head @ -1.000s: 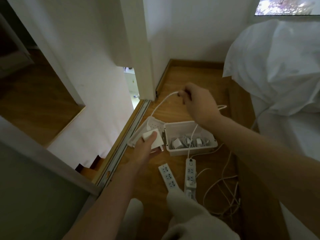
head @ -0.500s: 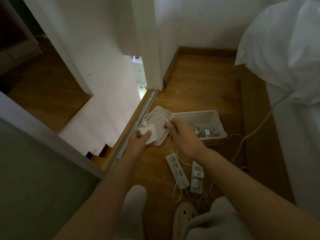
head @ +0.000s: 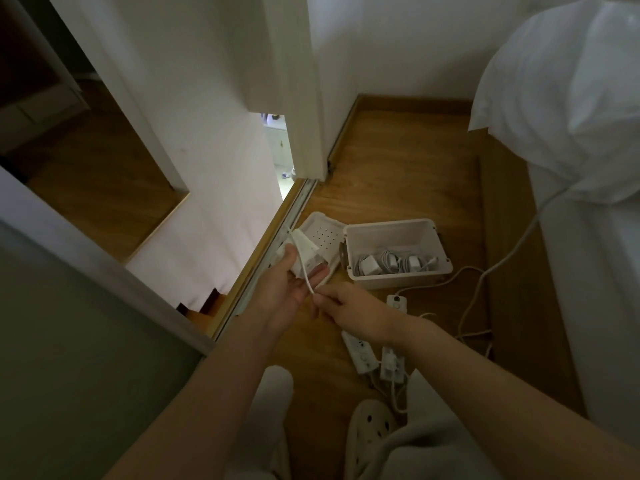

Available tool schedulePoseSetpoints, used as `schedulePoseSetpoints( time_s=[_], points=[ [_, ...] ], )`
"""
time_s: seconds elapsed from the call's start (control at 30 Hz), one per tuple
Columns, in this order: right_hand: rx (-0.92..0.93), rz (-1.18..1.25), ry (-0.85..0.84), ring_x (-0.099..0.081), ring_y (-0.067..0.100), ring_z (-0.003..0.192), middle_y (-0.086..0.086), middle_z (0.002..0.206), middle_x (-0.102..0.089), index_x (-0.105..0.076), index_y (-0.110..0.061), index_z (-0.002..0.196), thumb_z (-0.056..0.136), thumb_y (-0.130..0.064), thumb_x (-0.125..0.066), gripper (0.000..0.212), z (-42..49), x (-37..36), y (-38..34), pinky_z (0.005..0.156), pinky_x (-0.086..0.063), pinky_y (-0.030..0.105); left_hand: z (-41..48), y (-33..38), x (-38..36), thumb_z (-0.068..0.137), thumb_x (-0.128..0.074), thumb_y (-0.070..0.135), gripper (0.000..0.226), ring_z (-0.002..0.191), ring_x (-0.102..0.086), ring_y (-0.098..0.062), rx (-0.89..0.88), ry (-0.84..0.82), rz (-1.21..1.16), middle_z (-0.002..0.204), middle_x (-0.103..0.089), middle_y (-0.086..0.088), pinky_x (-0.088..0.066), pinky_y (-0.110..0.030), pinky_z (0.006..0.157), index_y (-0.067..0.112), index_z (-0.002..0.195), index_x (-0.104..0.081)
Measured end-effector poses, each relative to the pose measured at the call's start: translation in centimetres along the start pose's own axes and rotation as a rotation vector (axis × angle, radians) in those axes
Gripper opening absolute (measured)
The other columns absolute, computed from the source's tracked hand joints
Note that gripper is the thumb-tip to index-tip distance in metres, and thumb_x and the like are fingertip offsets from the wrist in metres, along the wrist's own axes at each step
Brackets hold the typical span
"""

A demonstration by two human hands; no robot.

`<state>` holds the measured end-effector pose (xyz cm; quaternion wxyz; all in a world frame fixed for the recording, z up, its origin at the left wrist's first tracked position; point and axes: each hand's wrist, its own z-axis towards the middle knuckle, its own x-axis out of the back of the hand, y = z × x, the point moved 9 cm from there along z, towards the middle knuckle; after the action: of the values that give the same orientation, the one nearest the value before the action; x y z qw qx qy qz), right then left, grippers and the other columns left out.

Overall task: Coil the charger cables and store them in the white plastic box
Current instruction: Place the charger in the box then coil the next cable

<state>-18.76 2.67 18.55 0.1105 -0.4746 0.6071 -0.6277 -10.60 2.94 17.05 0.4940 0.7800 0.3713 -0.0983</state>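
White square charger (head: 313, 251), thin cable (head: 302, 265) across it

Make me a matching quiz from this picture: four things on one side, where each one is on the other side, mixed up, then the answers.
Things:
1 charger
2 cable
3 lid
4 power strips

Places:
A on the floor by the shoe
B pinched by the right hand
C held in the left hand
D beside the box

Pairs: 1-C, 2-B, 3-D, 4-A
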Motion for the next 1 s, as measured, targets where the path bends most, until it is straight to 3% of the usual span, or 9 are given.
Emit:
schedulePoseSetpoints(
  time_s=[0.17,0.33,0.47,0.53,0.63,0.7,0.77,0.87,1.0],
  points=[
    [0.014,-0.073,0.030,-0.042,0.008,0.055,-0.008,0.059,-0.044,-0.053,-0.026,0.065,0.099,-0.031,-0.040,0.036,-1.1,1.3,1.4,0.057,-0.035,0.023,-1.0,-0.3,-1.9,0.098,-0.044,0.019,0.021,0.099,-0.061,-0.032,0.050,-0.112,0.020,0.105,-0.061,-0.019,-0.054,-0.045,0.084,0.008,0.110,-0.057],
    [-0.020,-0.256,-0.036,-0.054,0.017,0.073,-0.005,0.071,-0.052,-0.049,-0.029,0.068,0.100,-0.030,-0.038,0.033,-1.9,1.1,3.1,0.070,-0.041,0.027,-2.1,-1.0,-3.9,0.084,-0.050,0.018,0.028,0.084,-0.055,-0.024,0.089,-0.239,0.191,0.113,-0.055,-0.021,-0.047,-0.037,0.078,0.007,0.109,-0.059],
    [-0.084,-0.403,0.034,-0.055,0.012,0.072,-0.003,0.078,-0.056,-0.051,-0.022,0.076,0.099,-0.022,-0.039,0.026,-2.7,3.6,4.8,0.065,-0.041,0.022,-2.9,-1.0,-4.1,0.085,-0.049,0.037,0.025,0.084,-0.056,-0.017,0.026,-0.338,0.835,0.094,-0.062,-0.004,-0.043,-0.028,0.073,0.020,0.095,-0.063],
    [-0.118,-0.505,0.052,-0.055,0.011,0.072,-0.003,0.082,-0.056,-0.051,-0.020,0.080,0.098,-0.017,-0.039,0.022,-3.0,4.7,5.4,0.060,-0.037,0.017,-2.9,-1.1,-4.0,0.089,-0.050,0.037,0.017,0.085,-0.057,-0.010,-0.012,-0.360,1.094,0.089,-0.062,0.007,-0.042,-0.027,0.079,0.028,0.095,-0.064],
    [-0.162,-0.606,0.118,-0.053,0.010,0.070,-0.002,0.081,-0.057,-0.055,-0.019,0.086,0.100,-0.021,-0.036,0.023,-3.4,6.2,6.1,0.058,-0.035,0.019,-1.7,-1.0,-3.1,0.090,-0.057,0.033,0.029,0.090,-0.056,-0.008,-0.121,-0.340,1.338,0.100,-0.061,0.006,-0.046,-0.024,0.083,0.025,0.118,-0.062],
    [-0.185,-0.639,0.188,-0.053,0.011,0.068,-0.007,0.073,-0.052,-0.052,-0.022,0.085,0.101,-0.026,-0.035,0.024,-3.8,7.2,6.4,0.056,-0.035,0.021,-0.9,-0.7,-1.9,0.075,-0.061,0.053,0.050,0.102,-0.054,-0.018,-0.163,-0.264,1.530,0.115,-0.057,-0.002,-0.048,-0.038,0.093,0.035,0.122,-0.059],
    [-0.204,-0.687,0.250,-0.051,0.013,0.065,-0.009,0.068,-0.047,-0.050,-0.023,0.086,0.102,-0.033,-0.030,0.027,-4.1,8.0,6.4,0.056,-0.036,0.025,-0.4,-0.5,-0.6,0.065,-0.059,0.060,0.060,0.112,-0.049,-0.025,-0.161,-0.168,1.648,0.125,-0.051,-0.003,-0.048,-0.047,0.094,0.042,0.122,-0.057],
    [-0.177,-0.770,0.337,-0.049,0.013,0.062,-0.006,0.071,-0.051,-0.053,-0.019,0.094,0.101,-0.037,-0.025,0.034,-4.5,8.4,5.4,0.053,-0.037,0.026,-0.4,0.5,-0.9,0.082,-0.063,0.046,0.045,0.113,-0.043,-0.023,-0.259,-0.050,1.699,0.126,-0.049,-0.004,-0.047,-0.048,0.095,0.033,0.124,-0.052],
    [-0.164,-0.721,0.413,-0.043,0.008,0.057,-0.007,0.074,-0.051,-0.054,-0.019,0.100,0.102,-0.034,-0.026,0.031,-4.7,8.4,4.1,0.045,-0.025,0.019,-1.2,2.0,-2.7,0.091,-0.056,0.040,0.039,0.104,-0.043,-0.017,-0.471,0.116,1.791,0.122,-0.054,-0.003,-0.039,-0.040,0.100,0.022,0.124,-0.048]
  ],
)
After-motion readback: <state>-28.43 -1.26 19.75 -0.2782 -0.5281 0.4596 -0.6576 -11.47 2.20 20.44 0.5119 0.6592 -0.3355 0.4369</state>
